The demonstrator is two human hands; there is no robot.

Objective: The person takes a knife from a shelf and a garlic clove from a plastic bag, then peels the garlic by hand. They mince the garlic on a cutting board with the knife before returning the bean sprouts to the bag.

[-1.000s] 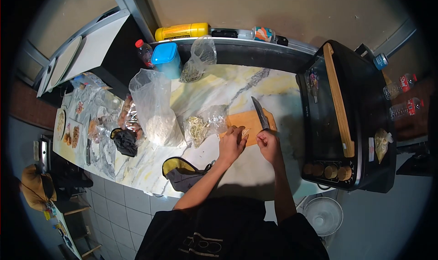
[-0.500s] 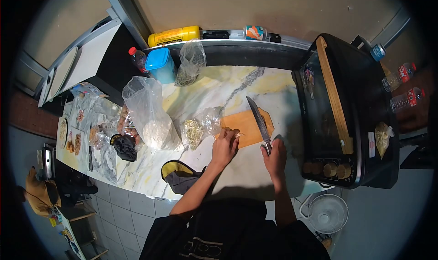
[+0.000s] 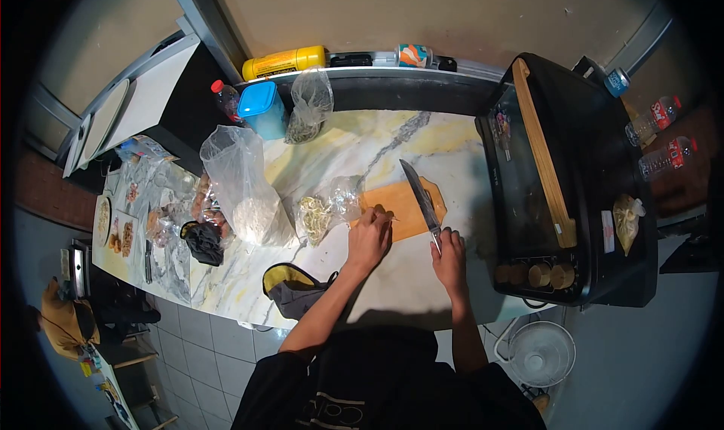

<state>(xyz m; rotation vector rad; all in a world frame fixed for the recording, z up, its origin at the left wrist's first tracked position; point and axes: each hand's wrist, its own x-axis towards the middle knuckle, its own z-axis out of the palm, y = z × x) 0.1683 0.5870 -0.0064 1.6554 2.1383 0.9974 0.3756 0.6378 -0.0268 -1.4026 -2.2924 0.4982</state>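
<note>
My right hand [image 3: 450, 261] is wrapped round the handle of a kitchen knife [image 3: 422, 200]; its long blade points away from me over the right part of a wooden cutting board [image 3: 400, 201]. On the board's left front part, the bent fingers of my left hand [image 3: 368, 238] are closed together. A small pale bit shows by those fingertips, mostly hidden. Left of the board lies a clear plastic bag [image 3: 345, 198], beside a heap of pale bean sprouts [image 3: 314, 217]. A black pouch with yellow lining [image 3: 294, 285] lies near my left forearm.
A bag of white powder [image 3: 256, 217] stands left, with a blue-lidded container [image 3: 262, 109] behind. The black oven [image 3: 581, 188] bounds the right side, bottles on top. A pot [image 3: 537, 354] sits below the counter at right. Another person [image 3: 64, 320] is at far left.
The view has shifted slightly. The pale strands beside my left fingertips show less now. My right hand still grips the knife, its blade held at nearly the same slant over the board.
</note>
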